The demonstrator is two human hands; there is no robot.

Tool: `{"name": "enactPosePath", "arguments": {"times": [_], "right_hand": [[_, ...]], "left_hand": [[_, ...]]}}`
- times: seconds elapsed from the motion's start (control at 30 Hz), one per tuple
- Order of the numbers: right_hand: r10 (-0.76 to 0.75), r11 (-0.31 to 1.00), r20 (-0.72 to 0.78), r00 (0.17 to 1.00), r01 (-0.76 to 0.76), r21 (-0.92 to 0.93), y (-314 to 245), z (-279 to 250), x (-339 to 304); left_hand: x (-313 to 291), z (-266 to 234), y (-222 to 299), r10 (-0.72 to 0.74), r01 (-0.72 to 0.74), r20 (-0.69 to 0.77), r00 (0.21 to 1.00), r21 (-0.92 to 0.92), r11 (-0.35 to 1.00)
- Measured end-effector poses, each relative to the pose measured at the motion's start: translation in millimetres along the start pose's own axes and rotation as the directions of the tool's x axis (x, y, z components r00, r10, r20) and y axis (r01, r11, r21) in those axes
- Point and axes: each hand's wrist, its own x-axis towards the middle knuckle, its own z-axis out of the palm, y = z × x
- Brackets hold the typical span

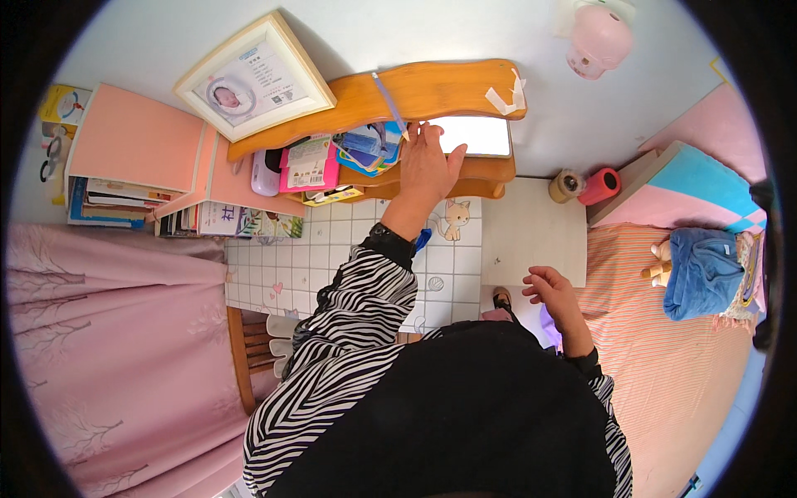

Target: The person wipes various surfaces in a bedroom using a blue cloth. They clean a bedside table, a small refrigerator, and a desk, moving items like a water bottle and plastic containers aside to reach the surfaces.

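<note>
My left hand reaches up to the wooden desk shelf, its thumb out to the side. The fingertips meet the left end of a bright white flat panel under the top board; whether they press on it I cannot tell. A pale blue pencil lies across the top board, its point beside those fingers. Just left of the hand are blue picture cards and a pink package. My right hand hangs over the near right side, fingers loosely bent and apart, holding nothing.
A framed baby picture leans on the shelf's left. Books fill a pink bookcase. The white tiled desktop carries a cat sticker. Two rolls stand at right, near a striped bed with a blue folded cloth.
</note>
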Motion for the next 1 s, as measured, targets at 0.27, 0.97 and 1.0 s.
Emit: {"name": "enactPosePath", "arguments": {"times": [0.27, 0.97, 1.0], "right_hand": [[-0.009, 1.0, -0.012, 1.0, 0.009, 0.004, 4.3, -5.8, 0.2], [-0.004, 0.985, 0.114, 0.993, 0.024, -0.173, 9.4, 3.1, 6.4], [-0.014, 0.981, 0.112, 0.994, 0.036, -0.191, 10.0, 1.6, 5.6]], "left_hand": [[-14.0, 0.5, 31.7, 0.342, -0.357, -0.118, 0.932, -0.155, 0.921], [-229.8, 0.3, -102.9, -0.299, 0.154, 0.377, 0.877, 0.368, 0.917], [-231.2, 0.1, -105.5, -0.341, 0.2, 0.322, 0.883, 0.399, 0.895]]}}
